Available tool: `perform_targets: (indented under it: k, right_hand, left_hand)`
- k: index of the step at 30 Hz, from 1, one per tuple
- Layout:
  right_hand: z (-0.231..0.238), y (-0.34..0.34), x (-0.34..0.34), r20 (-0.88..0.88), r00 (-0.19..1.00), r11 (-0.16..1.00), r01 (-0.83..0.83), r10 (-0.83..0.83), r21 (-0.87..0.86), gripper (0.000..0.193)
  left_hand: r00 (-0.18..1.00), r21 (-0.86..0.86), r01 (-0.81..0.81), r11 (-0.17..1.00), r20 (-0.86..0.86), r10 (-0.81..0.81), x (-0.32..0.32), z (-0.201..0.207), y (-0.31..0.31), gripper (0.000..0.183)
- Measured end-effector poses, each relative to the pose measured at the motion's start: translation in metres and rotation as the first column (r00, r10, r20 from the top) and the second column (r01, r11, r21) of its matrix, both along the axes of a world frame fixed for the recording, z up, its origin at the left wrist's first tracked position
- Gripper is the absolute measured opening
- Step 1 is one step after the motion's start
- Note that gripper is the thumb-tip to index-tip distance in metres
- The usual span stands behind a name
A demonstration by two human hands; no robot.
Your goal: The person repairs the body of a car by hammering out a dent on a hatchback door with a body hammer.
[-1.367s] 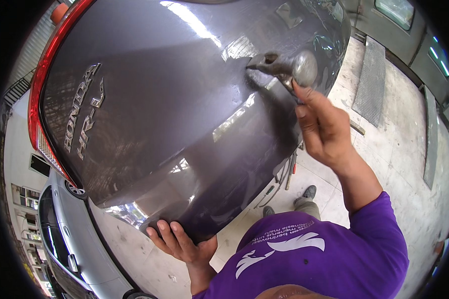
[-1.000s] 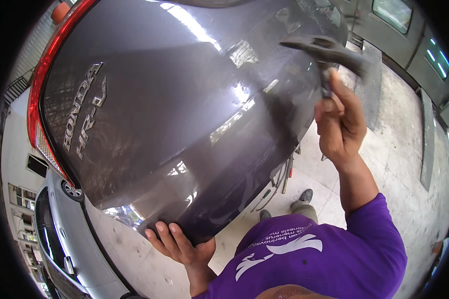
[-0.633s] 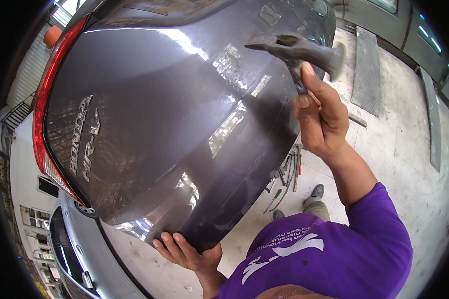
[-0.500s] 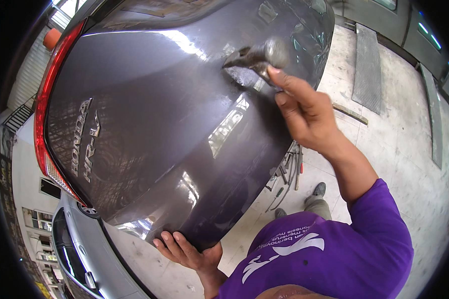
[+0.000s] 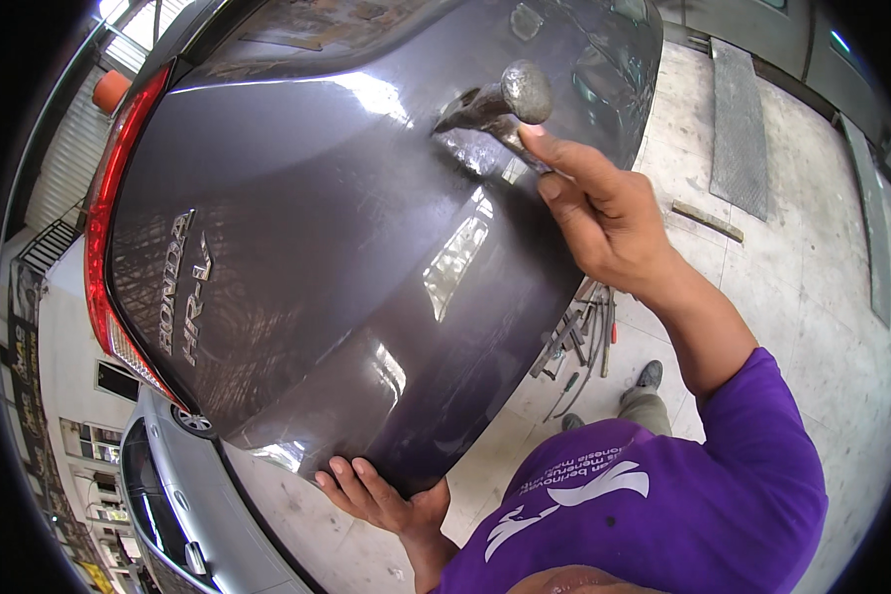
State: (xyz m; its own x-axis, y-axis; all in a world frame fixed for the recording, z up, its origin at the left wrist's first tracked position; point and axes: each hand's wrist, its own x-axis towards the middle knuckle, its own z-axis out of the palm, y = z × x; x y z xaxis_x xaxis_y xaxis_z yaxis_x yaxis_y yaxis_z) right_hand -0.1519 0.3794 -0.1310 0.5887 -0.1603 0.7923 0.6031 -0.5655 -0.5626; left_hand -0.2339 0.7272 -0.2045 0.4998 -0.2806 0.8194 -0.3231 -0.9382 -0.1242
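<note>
A dark grey car tailgate with chrome lettering fills the middle of the head view. My right hand is closed round the short handle of a metal body hammer. The hammer has a round face on one side and a narrow, pointed end on the other. Its pointed end is close to the glossy panel; I cannot tell whether it touches. My left hand lies with outstretched fingers on the tailgate's lower edge, holding no tool. A red tail light runs along the panel's left side.
Several loose tools lie on the pale floor beside the car, near my shoe. A flat bar and a grey mat are farther right. A silver car stands at lower left.
The hammer has shifted slightly and its blur is gone. My right hand keeps its grip, and my left hand stays on the lower edge. The whole view has moved a little.
</note>
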Motion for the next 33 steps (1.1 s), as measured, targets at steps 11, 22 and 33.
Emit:
perform_targets:
  k: [11, 22, 33]
  right_hand:
    - [-0.018, 0.003, -0.009, 0.09, 0.996, 0.996, -0.023, 0.015, 0.084, 0.041]
    - [-0.013, 0.001, -0.004, 0.135, 0.99, 0.999, 0.048, -0.05, 0.012, 0.038]
    - [-0.01, -0.007, -0.015, 0.1, 0.99, 0.979, -0.113, 0.097, 0.169, 0.046]
  left_hand:
    - [1.0, 0.011, 0.018, 1.0, 0.006, -0.018, 0.0, 0.0, 0.005, 0.091]
    - [1.0, -0.017, 0.021, 1.0, -0.016, -0.021, 0.0, -0.004, 0.004, 0.09]
    - [1.0, -0.01, -0.001, 1.0, 0.008, 0.001, 0.0, -0.006, 0.004, 0.094]
